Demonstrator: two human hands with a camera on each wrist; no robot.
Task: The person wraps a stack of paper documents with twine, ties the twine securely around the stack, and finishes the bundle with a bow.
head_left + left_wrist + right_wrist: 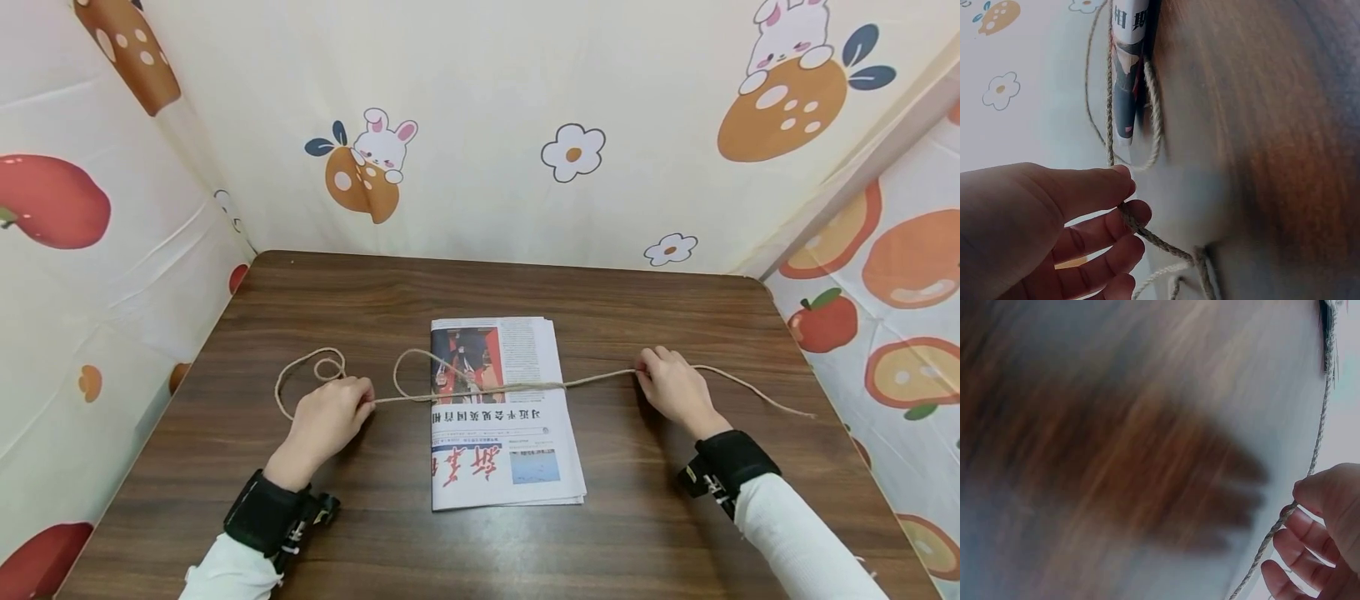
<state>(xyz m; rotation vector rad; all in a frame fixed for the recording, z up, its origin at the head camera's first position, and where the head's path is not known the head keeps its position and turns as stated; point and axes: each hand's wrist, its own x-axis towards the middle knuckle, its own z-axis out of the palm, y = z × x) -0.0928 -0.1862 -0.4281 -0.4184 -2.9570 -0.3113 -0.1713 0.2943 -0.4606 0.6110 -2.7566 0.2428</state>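
Note:
A folded newspaper (510,458) lies on the wooden table with a beige twine rope (600,377) running across its upper half. Left of the paper, my left hand (330,417) pinches the rope between thumb and fingers; in the left wrist view the rope (1109,94) passes under the thumb tip. My right hand (678,392) pinches the other stretch, right of the paper, and the right wrist view shows the rope (1319,437) between thumb and index finger. Between the hands the rope is drawn nearly straight, with one loop standing over the paper's left edge.
A loose curl of rope lies beyond the left hand, and a free tail trails right of the right hand. The brown table (375,292) meets a printed cloth wall (480,200) at the back, with more printed cloth at both sides.

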